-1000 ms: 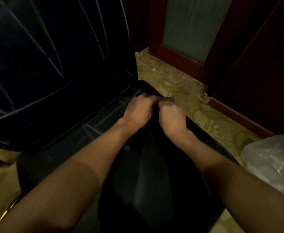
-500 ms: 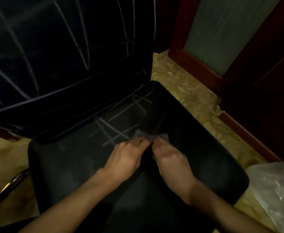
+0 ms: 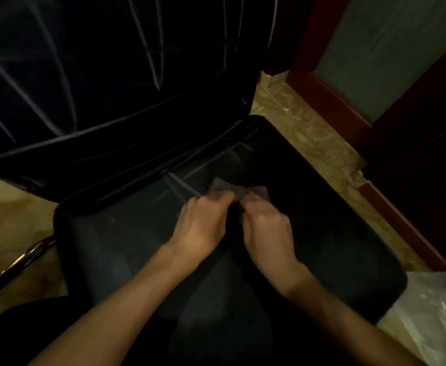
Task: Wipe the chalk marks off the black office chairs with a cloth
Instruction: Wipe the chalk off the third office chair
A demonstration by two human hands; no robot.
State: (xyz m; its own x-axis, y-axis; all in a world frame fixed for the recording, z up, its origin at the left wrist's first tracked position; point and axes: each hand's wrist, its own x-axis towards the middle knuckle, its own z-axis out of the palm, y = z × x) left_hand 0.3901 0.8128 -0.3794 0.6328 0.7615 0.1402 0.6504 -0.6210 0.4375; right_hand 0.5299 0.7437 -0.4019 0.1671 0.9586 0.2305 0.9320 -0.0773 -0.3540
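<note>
A black office chair fills the view, its seat (image 3: pixel 322 220) in front of me and its backrest (image 3: pixel 97 75) rising at the upper left. Pale chalk lines cross the backrest and the rear of the seat (image 3: pixel 179 186). A small dark grey cloth (image 3: pixel 232 190) lies on the seat near those lines. My left hand (image 3: pixel 203 225) and my right hand (image 3: pixel 266 228) sit side by side with curled fingers gripping the cloth's near edge. The cloth's middle is hidden under my fingers.
A chrome chair leg (image 3: pixel 29 254) shows at the lower left over patterned yellowish floor (image 3: pixel 309 133). A dark red wooden door frame and skirting (image 3: pixel 330 99) run along the right. A clear plastic bag (image 3: pixel 433 313) lies at the lower right beside the seat.
Both hands with the cloth drew back from the seat's far right corner toward the middle of the seat, then slid slightly forward again toward the chalk lines. The camera tilted up.
</note>
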